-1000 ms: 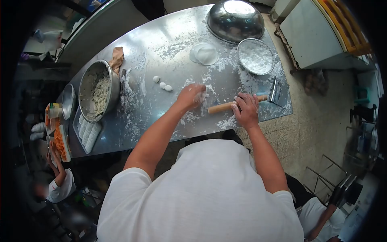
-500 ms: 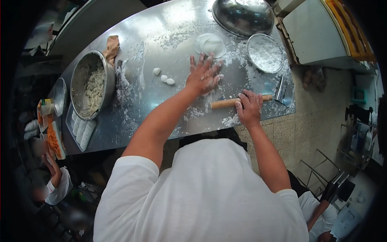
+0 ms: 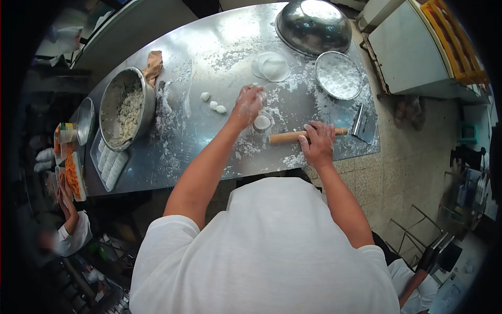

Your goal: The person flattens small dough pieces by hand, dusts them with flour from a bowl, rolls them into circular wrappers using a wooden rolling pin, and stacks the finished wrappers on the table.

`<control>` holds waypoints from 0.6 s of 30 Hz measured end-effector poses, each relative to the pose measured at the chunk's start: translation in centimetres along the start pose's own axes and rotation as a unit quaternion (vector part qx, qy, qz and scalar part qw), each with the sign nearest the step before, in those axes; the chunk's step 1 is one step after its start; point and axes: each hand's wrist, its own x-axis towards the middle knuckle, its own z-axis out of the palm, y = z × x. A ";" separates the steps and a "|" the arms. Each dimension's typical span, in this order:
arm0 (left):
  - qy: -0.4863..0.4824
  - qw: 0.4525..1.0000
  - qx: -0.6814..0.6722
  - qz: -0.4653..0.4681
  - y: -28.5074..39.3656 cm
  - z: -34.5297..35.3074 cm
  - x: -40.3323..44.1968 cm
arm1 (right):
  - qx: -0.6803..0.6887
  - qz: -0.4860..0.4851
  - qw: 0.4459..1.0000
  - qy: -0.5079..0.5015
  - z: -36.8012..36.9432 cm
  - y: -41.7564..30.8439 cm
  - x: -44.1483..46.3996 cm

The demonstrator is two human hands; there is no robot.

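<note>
My right hand [image 3: 318,144] is wrapped over a wooden rolling pin [image 3: 285,137], which lies on the floured metal table [image 3: 209,152]. My left hand [image 3: 247,107] is just above the table, its fingers curled and smeared by motion, so whether flour or anything else is in them is unclear. Just beside it, left of my right hand, lies a small flattened dough disc [image 3: 262,122]. Beyond my left hand are overlapping thin round wrappers [image 3: 274,68]. A few small dough balls [image 3: 214,105] sit to its left.
At the right stand a bowl of flour [image 3: 339,76], a metal scraper [image 3: 362,123] and an upturned metal bowl [image 3: 314,29]. On the left are a large bowl of filling [image 3: 128,112] and a tray of white rolls [image 3: 111,165]. Other people work at both sides.
My left hand has lifted from its flat, spread position and drawn back to the left, fingers curling. The small dough disc now shows. My right hand stays on the rolling pin.
</note>
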 end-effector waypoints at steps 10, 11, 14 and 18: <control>-0.157 0.983 0.017 -0.097 5.3 0.6 -5.4 | -0.015 -0.042 0.993 -0.113 -0.8 -2.1 -2.3; -0.163 0.979 0.009 -0.124 5.3 0.9 -5.5 | -0.045 -0.064 0.988 -0.135 -0.5 -3.0 -2.2; -0.141 0.983 0.070 -0.093 4.2 0.9 -5.0 | -0.118 0.007 0.978 -0.172 0.7 -5.5 5.0; -0.074 0.988 0.091 -0.098 4.5 -0.1 -3.6 | -0.134 0.003 0.988 -0.075 4.8 -4.8 12.9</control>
